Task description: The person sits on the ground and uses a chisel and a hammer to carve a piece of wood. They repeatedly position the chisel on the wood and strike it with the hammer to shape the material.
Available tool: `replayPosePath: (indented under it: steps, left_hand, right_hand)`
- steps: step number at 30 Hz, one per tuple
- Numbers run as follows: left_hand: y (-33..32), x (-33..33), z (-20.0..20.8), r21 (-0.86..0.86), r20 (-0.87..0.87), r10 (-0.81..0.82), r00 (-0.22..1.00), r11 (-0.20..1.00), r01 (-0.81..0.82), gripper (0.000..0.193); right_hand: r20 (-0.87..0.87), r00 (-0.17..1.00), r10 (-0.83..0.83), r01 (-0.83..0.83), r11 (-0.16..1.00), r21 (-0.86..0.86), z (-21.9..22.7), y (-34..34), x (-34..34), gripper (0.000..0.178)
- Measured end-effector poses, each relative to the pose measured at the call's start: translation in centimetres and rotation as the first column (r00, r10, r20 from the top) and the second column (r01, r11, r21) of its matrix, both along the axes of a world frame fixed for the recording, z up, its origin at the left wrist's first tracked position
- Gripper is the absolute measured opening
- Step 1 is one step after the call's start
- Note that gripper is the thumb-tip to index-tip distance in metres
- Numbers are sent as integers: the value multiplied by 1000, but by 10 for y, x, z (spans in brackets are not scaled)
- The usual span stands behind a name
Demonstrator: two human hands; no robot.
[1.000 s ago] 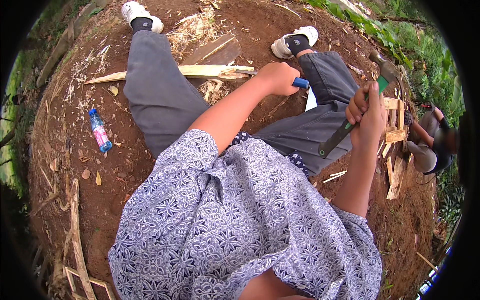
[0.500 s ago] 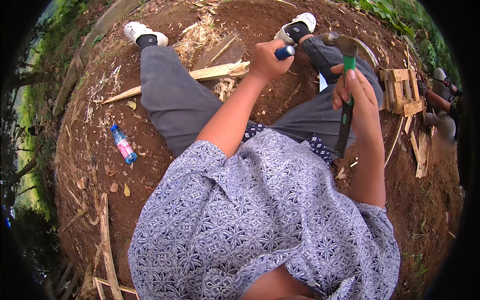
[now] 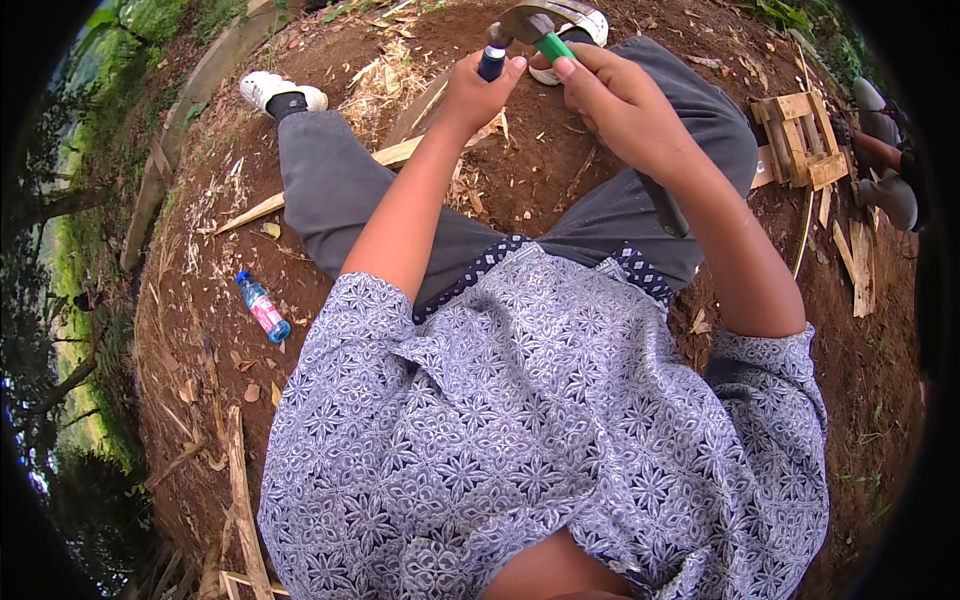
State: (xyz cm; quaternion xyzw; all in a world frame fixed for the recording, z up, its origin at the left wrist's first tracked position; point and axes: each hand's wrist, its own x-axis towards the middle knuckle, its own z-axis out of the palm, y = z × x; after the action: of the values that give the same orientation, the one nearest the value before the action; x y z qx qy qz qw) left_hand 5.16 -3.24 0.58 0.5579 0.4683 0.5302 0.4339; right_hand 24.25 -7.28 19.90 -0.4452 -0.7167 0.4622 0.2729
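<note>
Head view: hammer (image 3: pixel 553 46) slants lengthwise, head end upper left.

Soft daylight is shining on the left hand (image 3: pixel 474 98) and right hand (image 3: pixel 625 108). Far left of them, brightness is peeking through dark trees (image 3: pixel 90 500). Far out, the round view is bending and going black.

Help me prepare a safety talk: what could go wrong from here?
The hammer in the right hand is right by the end of the blue handle in the left hand: a stray blow might catch the thumb there. The handle's lower end is hidden; a slip could perhaps reach the legs spread on either side.
</note>
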Motion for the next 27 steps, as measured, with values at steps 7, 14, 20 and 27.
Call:
replayPosePath:
  steps: [7,14,20,27]
  left_hand:
    - [-2,-14,1,-142,-106,2,994,990,-17,41]
    - [-5,0,8,-60,-171,77,982,994,-89,38]
    - [3,17,13,-166,-184,-6,983,986,-25,41]
    - [5,14,18,-151,-229,-7,973,988,-28,38]
  right_hand:
    - [-273,961,-44,91,982,164,31,22,-14,32]
    - [93,992,-88,60,963,263,1,41,10,33]
    - [300,952,59,-132,965,227,-41,45,18,26]
    - [84,987,-135,108,958,266,-2,54,17,34]
